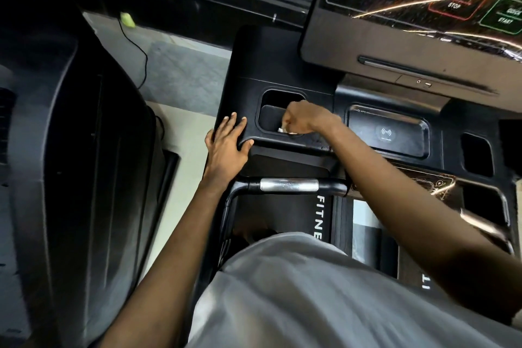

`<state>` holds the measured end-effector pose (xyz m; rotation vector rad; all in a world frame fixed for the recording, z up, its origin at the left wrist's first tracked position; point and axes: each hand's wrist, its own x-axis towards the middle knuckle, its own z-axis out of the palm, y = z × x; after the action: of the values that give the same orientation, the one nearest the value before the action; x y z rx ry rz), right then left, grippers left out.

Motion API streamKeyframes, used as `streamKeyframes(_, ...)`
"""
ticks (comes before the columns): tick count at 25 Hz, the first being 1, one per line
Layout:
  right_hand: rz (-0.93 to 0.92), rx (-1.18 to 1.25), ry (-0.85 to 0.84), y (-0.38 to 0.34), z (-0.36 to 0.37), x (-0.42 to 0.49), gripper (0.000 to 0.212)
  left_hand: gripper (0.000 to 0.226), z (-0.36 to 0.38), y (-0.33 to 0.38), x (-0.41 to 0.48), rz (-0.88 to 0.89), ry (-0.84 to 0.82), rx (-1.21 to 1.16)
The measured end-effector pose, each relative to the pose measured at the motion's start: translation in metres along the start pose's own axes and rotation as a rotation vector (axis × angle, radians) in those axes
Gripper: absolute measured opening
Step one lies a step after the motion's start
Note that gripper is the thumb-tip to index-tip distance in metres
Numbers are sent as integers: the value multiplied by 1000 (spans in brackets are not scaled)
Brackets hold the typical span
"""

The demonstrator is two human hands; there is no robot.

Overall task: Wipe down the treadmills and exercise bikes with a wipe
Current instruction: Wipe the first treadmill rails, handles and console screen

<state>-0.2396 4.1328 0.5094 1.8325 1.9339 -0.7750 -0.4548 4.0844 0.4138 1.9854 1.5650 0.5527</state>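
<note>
Head view shows the right hand [303, 118] curled around a white wipe [283, 130] inside the treadmill console's cup recess [275, 113], while the left hand [227, 144], fingers spread flat, rests on the console just left of that recess.

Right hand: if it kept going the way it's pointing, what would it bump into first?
The right hand, gripping the wipe, would probably hit the left wall of the pocket first, though depth is hard to judge.
</note>
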Motion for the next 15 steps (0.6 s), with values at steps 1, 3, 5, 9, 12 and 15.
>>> streamKeyframes(1,-15,62,111,5,7,-12,24,55,2,4,1,84,11,2)
streamKeyframes(3,3,187,380,19,30,-38,16,52,12,15,4,237,-20,14)
streamKeyframes(5,92,298,561,34,52,-60,15,48,22,27,7,296,-79,18)
streamKeyframes(9,231,455,645,34,77,-78,28,43,31,34,9,292,-73,-20)
streamKeyframes(12,137,216,538,17,103,-84,53,47,30,31,8,295,-86,-15)
streamKeyframes(15,217,182,461,22,93,-67,64,55,27,29,11,282,-98,10)
